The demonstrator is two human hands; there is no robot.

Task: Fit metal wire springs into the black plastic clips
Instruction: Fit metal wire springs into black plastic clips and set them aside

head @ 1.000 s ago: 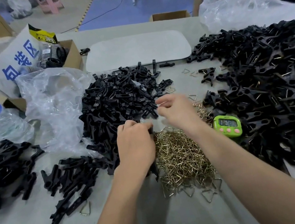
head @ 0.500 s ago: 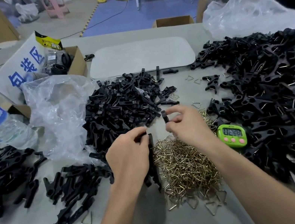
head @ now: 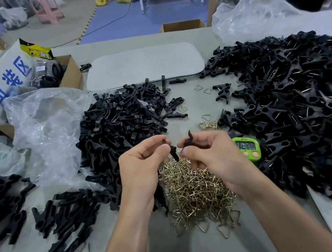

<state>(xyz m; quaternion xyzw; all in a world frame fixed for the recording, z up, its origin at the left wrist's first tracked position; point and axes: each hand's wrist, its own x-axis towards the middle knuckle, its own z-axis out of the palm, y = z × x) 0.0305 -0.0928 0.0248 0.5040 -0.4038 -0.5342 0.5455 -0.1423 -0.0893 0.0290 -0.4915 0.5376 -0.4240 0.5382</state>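
Pinching a black clip piece (head: 173, 153) in my left hand (head: 142, 167), I grip a second clip piece (head: 187, 141) in my right hand (head: 212, 153). Both pieces hover close together above the heap of wire springs (head: 193, 185).

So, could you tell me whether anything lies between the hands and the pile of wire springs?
Nothing visible does. The left hand and right hand are directly over the spring pile. Both are occupied, though, pinching the left clip piece and the right clip piece. The green timer sits off to the pile's right.
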